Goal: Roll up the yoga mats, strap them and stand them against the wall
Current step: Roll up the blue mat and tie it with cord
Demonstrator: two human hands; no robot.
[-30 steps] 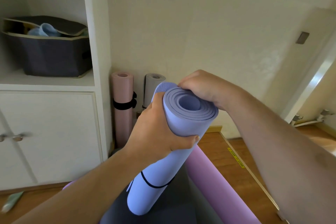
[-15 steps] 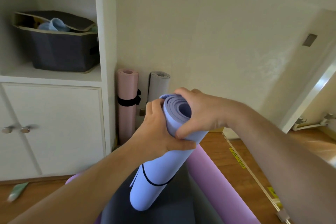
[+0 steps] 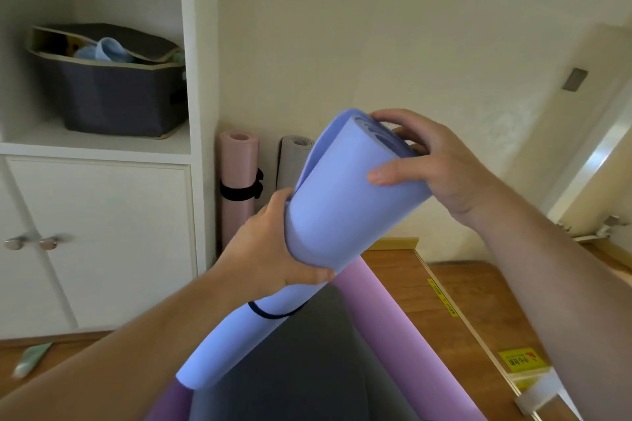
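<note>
you're looking at a soft, evenly lit room, daylight in tone, with the brightest patch at the right edge, where the door frame (image 3: 595,161) is washed out to near white. the cream wall (image 3: 376,44) takes that light smoothly, with no hard shadows. the shelf recess around the dark storage bin (image 3: 113,99) is dimmer, and the grey mat on the floor (image 3: 301,369) sits in shade under your arms. the wide lens bends straight lines: the shelf upright (image 3: 191,44) leans, and the floor strip (image 3: 455,314) runs off at a slant. the cupboard knobs (image 3: 30,243) and the pale green tube (image 3: 32,359) are smeared by motion blur, and your forearms are soft at the bottom corners.
</note>
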